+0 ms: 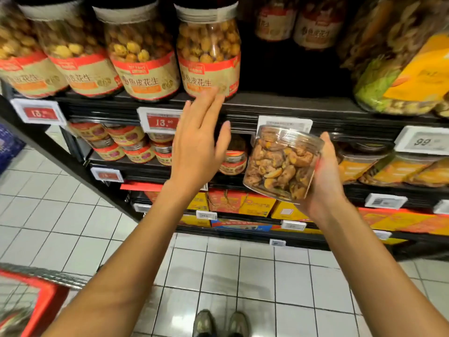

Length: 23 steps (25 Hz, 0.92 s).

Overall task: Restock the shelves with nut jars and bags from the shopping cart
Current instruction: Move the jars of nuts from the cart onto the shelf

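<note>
Nearest, at the lower left, the red-rimmed shopping cart [36,295] is seen only at its blurred corner, and a pair of shoes [221,323] is planted on the white tiled floor [279,283]. Further out, a clear round jar of mixed nuts [283,164] is held in the air just in front of the shelving, tilted and cupped from its right side by the right hand [325,176], whose fingers are curled round the wall and base. No label can be read on its visible side. The jar is judged to be rigid, smooth plastic, moderately heavy with its full load and somewhat slippery, so it is best taken round the wall with support under the base rather than by the ridged lid end. Beside it, the left hand [199,147] is raised with the fingers straight, spread and holding nothing, the tips near the upper shelf edge [279,105]. On that shelf a row of tall peanut jars [209,52] is lined up, each with a red-and-tan label reading 鱼皮花生; to their right a dark gap [286,69] is left, with more jars [315,23] set further back. A red price tag [162,121] showing "13." is clipped below, and a white tag [424,141] showing "99." is fixed at the right. Small tins [136,147] are stacked on the shelf beneath, and large nut bags [401,57] are leant at the far right.
</note>
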Each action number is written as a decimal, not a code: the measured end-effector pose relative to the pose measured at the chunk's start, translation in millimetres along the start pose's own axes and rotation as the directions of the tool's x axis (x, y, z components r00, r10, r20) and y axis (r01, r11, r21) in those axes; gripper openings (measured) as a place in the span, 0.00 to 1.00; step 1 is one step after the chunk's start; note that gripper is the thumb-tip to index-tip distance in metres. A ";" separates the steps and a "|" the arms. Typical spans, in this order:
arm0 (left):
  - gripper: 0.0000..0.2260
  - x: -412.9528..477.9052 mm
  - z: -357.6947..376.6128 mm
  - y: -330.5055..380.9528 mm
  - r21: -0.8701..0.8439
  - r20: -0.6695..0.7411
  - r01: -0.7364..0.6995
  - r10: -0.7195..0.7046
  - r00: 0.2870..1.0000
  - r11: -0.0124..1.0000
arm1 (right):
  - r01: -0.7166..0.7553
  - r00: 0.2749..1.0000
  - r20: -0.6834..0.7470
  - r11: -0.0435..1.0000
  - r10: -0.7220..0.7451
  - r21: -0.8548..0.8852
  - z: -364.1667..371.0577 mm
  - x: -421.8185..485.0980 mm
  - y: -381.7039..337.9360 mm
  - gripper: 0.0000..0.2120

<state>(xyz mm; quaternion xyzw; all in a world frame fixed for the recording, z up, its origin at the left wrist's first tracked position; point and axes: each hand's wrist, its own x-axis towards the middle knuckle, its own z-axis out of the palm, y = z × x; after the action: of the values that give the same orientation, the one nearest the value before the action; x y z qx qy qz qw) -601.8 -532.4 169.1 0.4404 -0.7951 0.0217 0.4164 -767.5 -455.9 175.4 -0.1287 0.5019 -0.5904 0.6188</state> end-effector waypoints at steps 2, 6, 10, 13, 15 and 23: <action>0.13 -27.6 -10.8 5.2 -0.305 -0.011 0.264 -0.281 0.960 0.915 | 0.016 1.000 -0.002 1.000 -0.016 -0.001 -1.5 0.2 11.2 0.31; 0.20 -78.6 -22.8 28.9 -0.648 0.566 0.719 -0.471 0.676 0.252 | 0.005 1.000 -0.011 1.000 -0.005 -0.024 3.6 -6.2 46.4 0.33; 0.39 -101.7 -24.8 30.4 -0.675 0.589 0.700 -0.402 0.701 0.233 | 0.053 0.979 0.201 0.988 -0.023 -0.146 3.8 -28.0 75.2 0.40; 0.21 -118.1 -35.8 6.3 -0.692 0.695 0.708 -0.397 0.599 -0.144 | 0.105 0.978 0.191 0.989 -0.085 -0.100 3.5 -48.4 88.2 0.38; 0.21 -132.4 -42.5 -4.4 -0.641 0.759 0.736 -0.319 0.567 -0.217 | 0.121 0.993 0.025 0.984 -0.119 -0.134 8.3 -52.9 105.2 0.34; 0.25 -136.9 -21.7 -15.0 -0.566 0.417 0.669 -0.532 0.737 0.482 | 0.271 0.960 0.091 0.960 -0.265 -0.068 24.0 -30.3 163.7 0.27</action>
<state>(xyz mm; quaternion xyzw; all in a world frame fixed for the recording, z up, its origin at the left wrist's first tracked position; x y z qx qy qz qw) -540.8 -439.5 85.0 0.5043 -0.5728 -0.4613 0.4526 -644.4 -396.1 77.6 -0.2439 0.4776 -0.6427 0.5472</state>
